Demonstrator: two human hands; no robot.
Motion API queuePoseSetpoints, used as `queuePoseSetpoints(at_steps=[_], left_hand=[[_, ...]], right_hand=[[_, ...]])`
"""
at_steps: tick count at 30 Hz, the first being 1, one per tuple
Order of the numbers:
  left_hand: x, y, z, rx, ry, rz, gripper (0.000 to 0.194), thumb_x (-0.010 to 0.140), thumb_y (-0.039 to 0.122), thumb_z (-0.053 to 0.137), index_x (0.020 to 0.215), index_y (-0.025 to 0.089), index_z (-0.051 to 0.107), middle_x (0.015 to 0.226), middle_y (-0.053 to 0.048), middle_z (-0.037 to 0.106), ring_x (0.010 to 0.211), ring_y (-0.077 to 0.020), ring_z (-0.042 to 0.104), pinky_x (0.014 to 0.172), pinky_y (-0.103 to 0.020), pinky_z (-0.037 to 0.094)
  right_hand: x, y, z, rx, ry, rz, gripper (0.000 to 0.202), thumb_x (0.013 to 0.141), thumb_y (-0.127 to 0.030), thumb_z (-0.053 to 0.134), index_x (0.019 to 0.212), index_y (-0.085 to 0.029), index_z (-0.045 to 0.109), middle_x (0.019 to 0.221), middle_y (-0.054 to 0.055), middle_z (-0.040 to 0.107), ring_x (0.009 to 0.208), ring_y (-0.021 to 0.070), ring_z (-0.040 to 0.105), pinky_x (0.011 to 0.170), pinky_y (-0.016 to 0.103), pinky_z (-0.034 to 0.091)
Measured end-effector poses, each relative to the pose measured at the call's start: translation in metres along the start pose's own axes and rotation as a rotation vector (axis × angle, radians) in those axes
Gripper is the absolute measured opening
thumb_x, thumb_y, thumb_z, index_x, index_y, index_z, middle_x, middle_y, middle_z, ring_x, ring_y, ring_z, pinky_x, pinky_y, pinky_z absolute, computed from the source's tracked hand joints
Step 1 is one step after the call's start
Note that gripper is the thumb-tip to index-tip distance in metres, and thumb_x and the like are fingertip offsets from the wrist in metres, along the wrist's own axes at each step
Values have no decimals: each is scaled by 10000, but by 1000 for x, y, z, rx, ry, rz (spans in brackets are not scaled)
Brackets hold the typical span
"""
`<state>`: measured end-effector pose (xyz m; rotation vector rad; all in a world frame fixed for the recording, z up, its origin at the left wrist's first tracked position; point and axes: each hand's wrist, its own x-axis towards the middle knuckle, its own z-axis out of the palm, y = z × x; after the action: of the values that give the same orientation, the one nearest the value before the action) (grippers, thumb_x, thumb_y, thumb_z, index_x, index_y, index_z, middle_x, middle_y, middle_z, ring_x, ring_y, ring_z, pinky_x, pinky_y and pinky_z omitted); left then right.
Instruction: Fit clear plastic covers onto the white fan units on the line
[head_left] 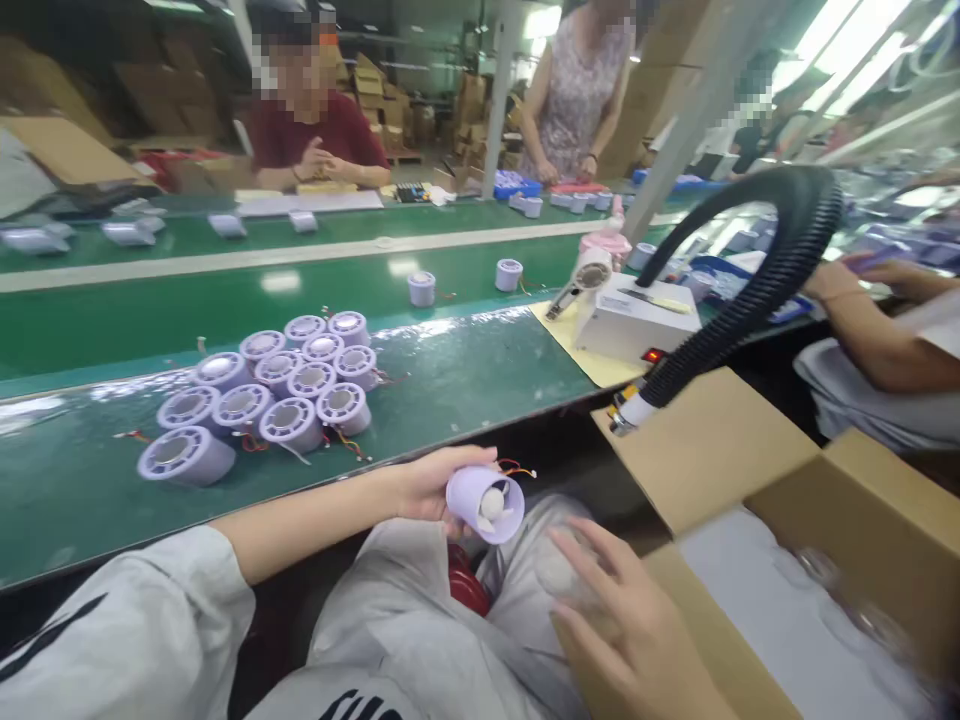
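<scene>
My left hand (429,488) is closed round a lavender fan housing (469,497), a short cylinder tilted with its mouth facing me. White fan blades (492,508) show inside it, and thin red and yellow wires (517,469) stick out behind. To the right, my right hand (634,615) is blurred by motion, its fingers curved round a see-through round plastic part (559,565) whose exact shape is smeared. The two hands are apart, both above my lap. On the bench at left, several similar lavender fan housings (289,422) stand in a cluster, grilles upward, some with wires trailing.
An open cardboard box (720,440) at right holds clear plastic pieces (817,568). Above it arches a black flexible hose (780,260) from a white machine (637,315). Two housings (422,289) stand on the green belt (330,285). Co-workers sit or stand across and at right.
</scene>
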<state>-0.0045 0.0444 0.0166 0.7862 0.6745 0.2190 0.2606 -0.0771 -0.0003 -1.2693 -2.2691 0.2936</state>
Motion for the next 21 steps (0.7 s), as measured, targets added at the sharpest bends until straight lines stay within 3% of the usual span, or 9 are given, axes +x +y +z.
queuePoseSetpoints(at_steps=[2,5,8,10,13,17,21], left_hand=[[14,-19,12,11,-80,-113,465,794,582,554,933,140,593,601,-17,614,361,-103,484,320,-185,306],[20,-24,29,352,-83,-94,360,830,492,553,970,168,623,645,10,594,389,-79,456,379,-196,330],[17,-16,39,836,1,149,250,847,377,558,946,184,683,803,-11,633,631,-120,566,598,-233,443],[15,-13,42,1054,72,338,224,867,343,553,952,194,697,905,-27,645,805,-155,591,752,-260,447],[14,-16,45,1084,169,480,236,889,365,552,1009,198,668,963,-40,639,866,-165,588,802,-282,437],[19,-30,40,992,226,573,503,687,482,772,1111,238,651,1010,-45,596,903,-187,579,811,-306,458],[27,-41,29,997,160,623,694,556,498,845,1190,296,650,1148,-83,552,1080,-259,553,958,-408,442]], right_hand=[[17,-21,10,-86,-6,12,551,876,-238,550,1413,-314,452,1332,133,513,1124,330,568,837,452,561],[28,-28,16,-167,-39,125,502,856,-205,574,1355,-249,535,1343,164,495,1079,343,551,817,480,555],[23,-23,14,-169,-98,213,358,781,-119,626,1118,-228,680,1343,145,507,1084,343,533,809,470,552],[20,-21,10,-68,-144,251,240,746,-78,655,929,-224,706,1317,117,531,1114,336,527,825,461,541],[21,-22,3,260,-166,310,49,796,-166,682,770,-206,674,1242,92,571,1105,286,563,891,432,505],[26,-26,-5,572,-52,487,283,915,-304,544,685,-206,676,1183,86,620,1090,253,588,914,400,468],[26,-24,-4,699,30,655,286,824,-344,626,577,-210,680,1119,94,672,1019,280,623,852,403,481]])
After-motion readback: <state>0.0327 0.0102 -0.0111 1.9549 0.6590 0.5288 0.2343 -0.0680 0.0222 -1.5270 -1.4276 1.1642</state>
